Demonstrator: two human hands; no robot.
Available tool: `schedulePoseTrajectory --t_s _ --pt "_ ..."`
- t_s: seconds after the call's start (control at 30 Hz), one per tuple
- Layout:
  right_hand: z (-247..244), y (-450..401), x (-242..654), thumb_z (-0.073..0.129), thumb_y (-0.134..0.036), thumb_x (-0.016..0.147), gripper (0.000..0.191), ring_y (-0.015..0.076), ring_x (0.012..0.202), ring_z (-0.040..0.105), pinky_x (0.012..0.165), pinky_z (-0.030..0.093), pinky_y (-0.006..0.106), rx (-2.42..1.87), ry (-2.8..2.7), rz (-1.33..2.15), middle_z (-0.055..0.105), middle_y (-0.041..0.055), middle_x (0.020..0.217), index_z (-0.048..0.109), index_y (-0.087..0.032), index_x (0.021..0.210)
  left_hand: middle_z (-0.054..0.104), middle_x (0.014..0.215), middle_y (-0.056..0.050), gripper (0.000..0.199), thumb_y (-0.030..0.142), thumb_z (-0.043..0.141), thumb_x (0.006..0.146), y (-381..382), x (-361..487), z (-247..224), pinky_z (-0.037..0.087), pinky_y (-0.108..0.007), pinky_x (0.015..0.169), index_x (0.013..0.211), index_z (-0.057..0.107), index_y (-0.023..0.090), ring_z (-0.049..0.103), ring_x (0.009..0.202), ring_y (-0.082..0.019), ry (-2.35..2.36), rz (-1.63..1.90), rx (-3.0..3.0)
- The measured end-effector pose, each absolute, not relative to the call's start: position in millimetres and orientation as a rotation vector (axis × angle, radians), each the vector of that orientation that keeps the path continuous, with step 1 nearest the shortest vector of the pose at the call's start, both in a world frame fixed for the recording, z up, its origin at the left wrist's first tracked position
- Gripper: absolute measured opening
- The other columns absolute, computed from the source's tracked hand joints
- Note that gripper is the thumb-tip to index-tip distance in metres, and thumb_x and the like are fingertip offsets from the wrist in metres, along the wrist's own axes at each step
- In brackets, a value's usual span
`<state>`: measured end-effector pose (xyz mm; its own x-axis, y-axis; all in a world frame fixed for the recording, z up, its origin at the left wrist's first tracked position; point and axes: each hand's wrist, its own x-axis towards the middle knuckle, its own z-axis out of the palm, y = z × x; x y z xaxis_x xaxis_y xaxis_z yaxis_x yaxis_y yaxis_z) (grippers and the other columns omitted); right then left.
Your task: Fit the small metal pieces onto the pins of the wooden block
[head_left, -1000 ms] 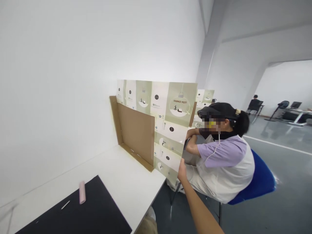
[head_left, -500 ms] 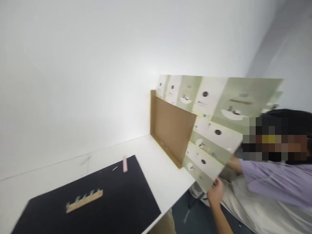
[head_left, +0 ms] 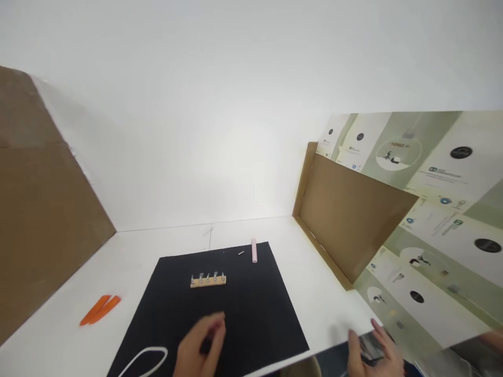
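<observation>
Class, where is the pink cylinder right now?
In the head view, the pink cylinder lies right of centre, at the far right corner of the black mat, just right of a small thin stick.

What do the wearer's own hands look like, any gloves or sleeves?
Left hand and right hand are both bare: no gloves, no rings that I can make out, though both are blurred. No sleeve shows.
</observation>
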<state>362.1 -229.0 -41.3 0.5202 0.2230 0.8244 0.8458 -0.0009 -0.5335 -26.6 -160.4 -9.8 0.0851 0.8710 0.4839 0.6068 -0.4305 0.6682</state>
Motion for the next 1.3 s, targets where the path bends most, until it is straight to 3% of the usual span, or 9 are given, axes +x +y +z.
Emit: schedulePoseTrajectory --t_s 0.07,0.17,0.33,0.5,0.63,0.87,1.3 --pt "-31.8 -215.1 346.7 0.072 -0.040 0.072 0.035 0.0369 0.090 0.066 0.080 0.050 0.050 -1.473 -1.011 -0.610 0.067 0.0238 0.103 0.057 -0.014 0.091 0.069 0.094 -0.005 0.032 0.043 0.053 0.088 -123.3 -34.7 7.2 0.054 -0.033 0.076 0.110 0.063 0.022 0.065 0.081 -0.021 1.660 1.248 1.976" --pt "-37.8 -204.7 325.3 0.067 -0.043 0.078 0.038 0.0350 0.098 0.064 0.087 0.048 0.051 -1.469 -1.058 -0.513 0.065 0.0217 0.108 0.055 -0.014 0.100 0.065 0.106 -0.010 0.048 0.044 0.054 0.082 -78.5 -56.2 21.7 0.051 -0.038 0.084 0.121 0.056 0.016 0.063 0.094 -0.027 2.007 1.070 1.906" --pt "-61.5 -194.4 307.4 0.058 -0.051 0.084 0.046 0.0359 0.104 0.061 0.089 0.046 0.050 -1.612 -1.185 -0.307 0.064 0.0205 0.111 0.056 -0.013 0.109 0.065 0.108 -0.010 0.054 0.036 0.062 0.070 -40.9 -86.2 14.1 0.047 -0.034 0.090 0.119 0.059 0.015 0.062 0.103 -0.027 1.906 0.602 2.076" --pt "-72.1 -189.0 308.8 0.052 -0.057 0.084 0.053 0.0373 0.104 0.060 0.089 0.045 0.051 -1.821 -1.175 -0.166 0.065 0.0177 0.112 0.057 -0.014 0.114 0.067 0.106 -0.008 0.054 0.033 0.067 0.064 -11.6 -95.7 14.2 0.046 -0.031 0.084 0.115 0.061 0.018 0.064 0.100 -0.026 1.881 0.419 2.085" --pt "-74.0 -188.6 308.2 0.051 -0.058 0.084 0.054 0.0372 0.105 0.059 0.091 0.043 0.050 -1.906 -1.143 -0.077 0.065 0.0162 0.114 0.056 -0.016 0.118 0.070 0.091 -0.003 0.033 0.037 0.067 0.063 4.4 -91.5 18.4 0.045 -0.027 0.071 0.093 0.068 0.022 0.067 0.082 -0.022 1.767 0.279 2.076" --pt "-74.0 -188.8 302.7 0.054 -0.046 0.084 0.044 0.0351 0.105 0.059 0.093 0.039 0.048 -1.947 -1.147 -0.135 0.065 0.0138 0.114 0.055 -0.018 0.117 0.069 0.080 -0.002 0.025 0.046 0.064 0.069 14.5 -46.6 18.5 0.039 -0.024 0.060 0.078 0.068 0.022 0.064 0.071 -0.019 1.632 0.284 2.160" --pt "-55.7 -188.0 295.0 0.057 -0.022 0.078 0.035 0.0284 0.104 0.061 0.090 0.043 0.041 -1.932 -1.196 -0.273 0.066 0.0069 0.110 0.056 -0.022 0.113 0.071 0.081 -0.002 0.045 0.066 0.055 0.075 31.6 -43.8 -29.9 0.047 -0.028 0.071 0.088 0.072 0.026 0.065 0.080 -0.023 1.408 0.510 2.337"
